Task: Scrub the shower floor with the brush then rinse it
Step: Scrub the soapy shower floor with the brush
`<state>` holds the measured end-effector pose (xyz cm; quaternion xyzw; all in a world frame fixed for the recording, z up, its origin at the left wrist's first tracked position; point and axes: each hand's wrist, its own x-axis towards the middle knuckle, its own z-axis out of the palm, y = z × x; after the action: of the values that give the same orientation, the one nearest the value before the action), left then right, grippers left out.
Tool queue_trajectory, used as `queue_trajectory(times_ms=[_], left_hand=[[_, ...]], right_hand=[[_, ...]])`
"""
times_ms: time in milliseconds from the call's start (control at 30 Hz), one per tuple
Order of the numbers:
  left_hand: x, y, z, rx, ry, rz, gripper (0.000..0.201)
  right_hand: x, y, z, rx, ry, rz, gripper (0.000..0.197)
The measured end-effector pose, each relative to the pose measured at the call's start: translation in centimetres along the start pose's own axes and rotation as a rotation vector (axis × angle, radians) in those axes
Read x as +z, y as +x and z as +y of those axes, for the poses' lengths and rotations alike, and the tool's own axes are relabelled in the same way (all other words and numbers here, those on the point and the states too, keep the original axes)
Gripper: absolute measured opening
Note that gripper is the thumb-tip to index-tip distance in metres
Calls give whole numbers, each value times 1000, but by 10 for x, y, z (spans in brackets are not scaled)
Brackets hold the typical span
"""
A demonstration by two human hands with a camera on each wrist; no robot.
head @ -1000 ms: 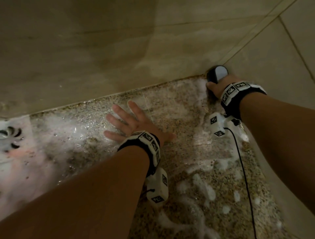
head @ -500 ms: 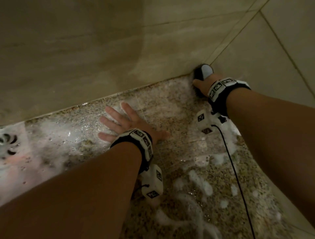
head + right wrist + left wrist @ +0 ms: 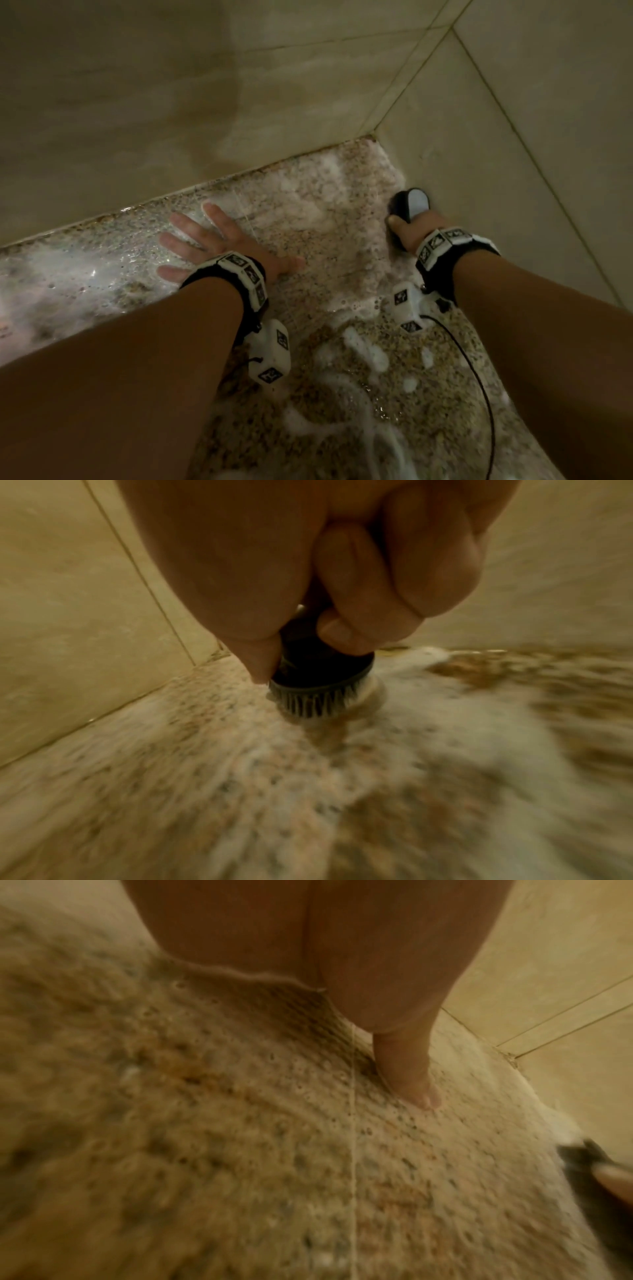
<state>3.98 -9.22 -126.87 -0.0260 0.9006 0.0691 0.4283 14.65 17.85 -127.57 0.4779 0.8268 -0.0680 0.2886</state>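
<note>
Soapy speckled stone floor [image 3: 308, 212] takes my left hand [image 3: 219, 240], spread flat with straight fingers as a brace, I judge, while my right hand [image 3: 412, 229] curls tightly round the black brush [image 3: 318, 680], bristles down beside the right wall [image 3: 513, 154] near the corner.

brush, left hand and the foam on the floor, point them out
brush [image 3: 320, 669], right wrist view, dark body above the bristles
left hand [image 3: 219, 240], head view, back of the flat hand
foam [image 3: 368, 347], head view, white streak on the speckled floor
</note>
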Motion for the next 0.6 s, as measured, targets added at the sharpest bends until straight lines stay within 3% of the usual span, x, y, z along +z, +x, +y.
queue_trajectory(times_ms=[167,267,467,600], left_hand=[[-2,-7,1,4,25,14,176],[2,-6,2,0,32,31,177],[7,-4,4,-7,47,82,176],[7,-6,2,-4,66,101,173]], right_hand=[[32,-36,51,177,88,-21,71],[38,-44,55,212,125,-3,77],[-1,-15,-7,21,244,111,70],[-4,-24,3,-23,153,80,62]])
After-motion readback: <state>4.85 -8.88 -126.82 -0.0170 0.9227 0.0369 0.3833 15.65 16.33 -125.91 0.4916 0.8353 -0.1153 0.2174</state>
